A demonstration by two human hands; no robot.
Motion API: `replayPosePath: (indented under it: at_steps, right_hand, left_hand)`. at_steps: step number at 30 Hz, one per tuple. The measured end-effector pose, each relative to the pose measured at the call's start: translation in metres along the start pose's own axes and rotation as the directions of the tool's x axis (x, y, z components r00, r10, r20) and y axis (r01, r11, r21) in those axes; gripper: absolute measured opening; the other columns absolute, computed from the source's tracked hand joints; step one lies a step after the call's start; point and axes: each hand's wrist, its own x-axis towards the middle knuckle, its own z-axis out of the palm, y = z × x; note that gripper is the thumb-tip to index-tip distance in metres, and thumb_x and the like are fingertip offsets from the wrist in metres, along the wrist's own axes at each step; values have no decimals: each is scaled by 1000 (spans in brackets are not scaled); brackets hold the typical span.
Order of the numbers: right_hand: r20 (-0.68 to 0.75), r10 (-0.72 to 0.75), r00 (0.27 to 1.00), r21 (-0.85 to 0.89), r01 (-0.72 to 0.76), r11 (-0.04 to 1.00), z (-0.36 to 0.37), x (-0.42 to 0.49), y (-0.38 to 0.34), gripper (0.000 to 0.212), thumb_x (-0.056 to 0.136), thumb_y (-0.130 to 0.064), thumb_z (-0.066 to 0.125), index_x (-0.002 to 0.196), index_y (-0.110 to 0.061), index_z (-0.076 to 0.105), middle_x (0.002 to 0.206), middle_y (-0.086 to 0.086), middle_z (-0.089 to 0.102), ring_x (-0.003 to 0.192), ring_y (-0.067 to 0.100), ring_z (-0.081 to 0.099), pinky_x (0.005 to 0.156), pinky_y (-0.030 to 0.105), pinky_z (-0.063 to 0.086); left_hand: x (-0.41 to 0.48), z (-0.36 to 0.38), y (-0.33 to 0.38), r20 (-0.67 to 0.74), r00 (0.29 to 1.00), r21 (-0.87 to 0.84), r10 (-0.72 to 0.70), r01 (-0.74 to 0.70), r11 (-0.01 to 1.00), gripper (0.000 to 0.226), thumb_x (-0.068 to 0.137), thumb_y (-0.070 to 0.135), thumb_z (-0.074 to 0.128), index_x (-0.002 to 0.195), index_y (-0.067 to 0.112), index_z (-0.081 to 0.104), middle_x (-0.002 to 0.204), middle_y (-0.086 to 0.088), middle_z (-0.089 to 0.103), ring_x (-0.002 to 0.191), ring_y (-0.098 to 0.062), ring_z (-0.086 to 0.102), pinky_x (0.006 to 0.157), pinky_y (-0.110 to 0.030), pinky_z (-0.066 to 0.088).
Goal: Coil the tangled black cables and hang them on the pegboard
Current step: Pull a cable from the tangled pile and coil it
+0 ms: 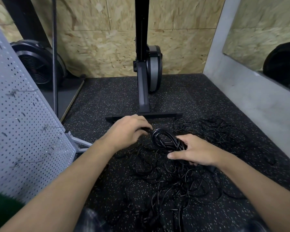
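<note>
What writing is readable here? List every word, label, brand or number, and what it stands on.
None: no text can be read on the pegboard, the black exercise machine, the fan, the coiled cable or the wood-chip wall panels.

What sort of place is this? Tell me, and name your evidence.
Probably a gym corner: speckled rubber floor, an upright exercise machine with a flywheel, and a wall mirror on the right.

Thick black coiled cable [166,139], oval loops bunched together, sits over the tangled cables [174,185]. Those thin black cables sprawl loose on the speckled floor [107,101]. Grey perforated pegboard [23,114] stands left.
</note>
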Motion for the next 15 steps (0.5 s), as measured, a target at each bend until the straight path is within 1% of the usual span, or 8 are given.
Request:
replayPosePath:
  at_steps: [2,4,6,7,9,11,13,15]
  right_hand:
    - [-47,51,998,-26,-52,998,2,1,0,73,88,-52,75,152,-31,46,64,-4,71,48,4,55,50,24,44]
    - [-74,65,995,-36,-67,997,2,2,1,61,89,-49,75,143,-31,52,54,-10,62,44,0,51,48,18,39]
    - [-83,40,996,-64,-45,997,2,-1,-1,37,93,-41,72,127,-32,62,60,-10,64,42,-1,50,46,13,36]
    - [-80,25,996,-81,-32,996,2,-2,0,32,95,-37,72,126,-31,65,65,-10,67,44,0,52,48,13,40]
    - [-78,5,997,-86,-12,996,4,-3,1,33,93,-37,72,125,-33,67,86,-12,76,65,4,67,70,23,56]
    - [-98,-2,995,-78,-5,997,6,-2,2,30,90,-37,74,120,-38,69,102,-17,77,88,4,71,91,34,57]
    - [-95,-19,995,-102,9,995,8,4,3,25,88,-36,76,113,-35,71,101,-14,77,90,6,71,91,38,57]
    - [-82,-40,996,-125,30,992,12,8,3,26,86,-38,79,110,-33,72,99,-11,77,88,6,71,87,38,58]
  left_hand:
    - [0,-3,-2,-21,1000,39,-15,16,999,28,102,19,66,128,25,73,129,12,68,123,-9,57,106,-25,43]
    - [0,-2,-1,-23,999,44,-32,33,998,28,102,20,66,129,23,73,129,9,68,123,-11,58,108,-28,45]
    - [-3,2,1,49,997,-8,-56,56,998,28,101,22,67,129,23,72,126,9,68,119,-11,60,108,-34,48]
    - [-4,5,0,101,993,-46,-67,72,996,29,101,23,68,130,25,71,125,11,67,117,-9,61,107,-36,50]
    - [-6,8,-1,164,983,-139,-81,104,985,36,97,27,72,132,37,66,124,17,68,116,-4,62,106,-37,52]
    - [-7,10,2,189,980,-185,-60,96,978,55,91,34,75,140,47,55,128,20,67,120,-2,61,109,-35,50]
    - [-7,14,12,212,977,-201,-14,58,978,77,85,38,80,152,48,42,144,18,59,133,-3,54,117,-30,41]
    - [-7,19,22,189,981,-239,38,8,971,87,82,36,85,156,45,39,148,18,56,135,-2,51,117,-27,39]
